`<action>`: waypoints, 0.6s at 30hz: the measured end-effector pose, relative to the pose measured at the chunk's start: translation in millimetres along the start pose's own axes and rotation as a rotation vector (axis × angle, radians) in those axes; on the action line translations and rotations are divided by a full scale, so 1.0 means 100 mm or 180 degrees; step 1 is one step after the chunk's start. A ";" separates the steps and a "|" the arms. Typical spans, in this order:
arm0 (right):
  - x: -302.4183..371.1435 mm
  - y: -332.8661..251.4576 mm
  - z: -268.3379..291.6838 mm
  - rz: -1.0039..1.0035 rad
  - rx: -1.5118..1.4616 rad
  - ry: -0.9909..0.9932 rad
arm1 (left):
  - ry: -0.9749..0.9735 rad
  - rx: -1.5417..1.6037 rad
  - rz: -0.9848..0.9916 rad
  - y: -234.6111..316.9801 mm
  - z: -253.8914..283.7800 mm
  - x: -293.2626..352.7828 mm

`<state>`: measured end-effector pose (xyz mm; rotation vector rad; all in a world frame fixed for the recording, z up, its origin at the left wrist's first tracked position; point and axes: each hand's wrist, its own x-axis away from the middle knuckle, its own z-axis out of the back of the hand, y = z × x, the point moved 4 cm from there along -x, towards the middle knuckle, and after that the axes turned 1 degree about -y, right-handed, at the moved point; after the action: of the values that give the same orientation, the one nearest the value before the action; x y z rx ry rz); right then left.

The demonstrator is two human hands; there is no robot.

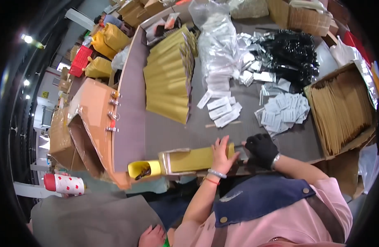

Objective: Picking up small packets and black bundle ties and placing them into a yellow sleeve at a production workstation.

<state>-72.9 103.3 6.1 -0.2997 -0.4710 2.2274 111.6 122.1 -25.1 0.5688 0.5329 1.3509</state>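
Observation:
A long yellow envelope point(189, 160) lies along the near edge of the table, with a whitish band across its left end. On its right end rests my left hand point(222, 156), bare, with bracelets at the wrist and its fingers spread. Just to the right is my right hand point(261, 150) in a black glove, fingers curled at a thin greyish piece point(242, 154) by the envelope's end; I cannot make out what this piece is. A yellow open-topped holder point(154, 168) with a dark object inside stands left of the envelope.
Beyond my hands lie white packets point(224, 111), a pile of white cards point(286, 109), black plastic bags point(288, 53) and stacked yellow envelopes point(169, 78). A carton point(313, 123) of brown envelopes stands right. Left, a person in grey point(90, 222) sits near a red-and-white cylinder point(70, 184).

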 end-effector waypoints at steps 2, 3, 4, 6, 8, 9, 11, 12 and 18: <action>0.04 0.02 0.27 0.0176 -0.0156 0.0520 | 0.0018 0.0200 -0.0060 0.08 0.15 -0.10; 0.06 0.06 0.31 0.0104 -0.0112 0.0539 | 0.0050 0.0109 -0.0123 0.01 0.21 -0.21; 0.05 0.17 0.40 -0.0031 -0.0132 0.0617 | 0.0083 0.0015 -0.0156 -0.01 0.24 -0.32; 0.03 0.37 0.60 -0.0201 -0.0071 0.0960 | 0.0215 0.0183 -0.0279 0.00 0.24 -0.57; -0.04 0.68 0.78 -0.0686 0.0100 0.0936 | 0.0618 -0.0913 -0.0679 0.00 0.18 -0.78; -0.07 0.84 0.86 -0.0895 0.0072 0.0975 | 0.0589 -0.0855 -0.0757 -0.03 0.11 -0.86; -0.19 1.17 0.93 -0.0983 0.0179 0.1145 | 0.0560 -0.1178 -0.0304 -0.17 0.04 -1.00; -0.33 1.24 0.96 -0.1298 0.0350 0.0881 | 0.0571 -0.1134 -0.0355 -0.19 0.03 -1.09; -0.75 1.72 1.03 -0.1688 0.0925 -0.0057 | 0.0236 -0.0811 -0.0110 -0.22 0.12 -1.32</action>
<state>-180.0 -80.0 29.3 0.0038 -0.1979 1.7466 116.5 -11.6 -26.7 0.3011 0.4202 1.3856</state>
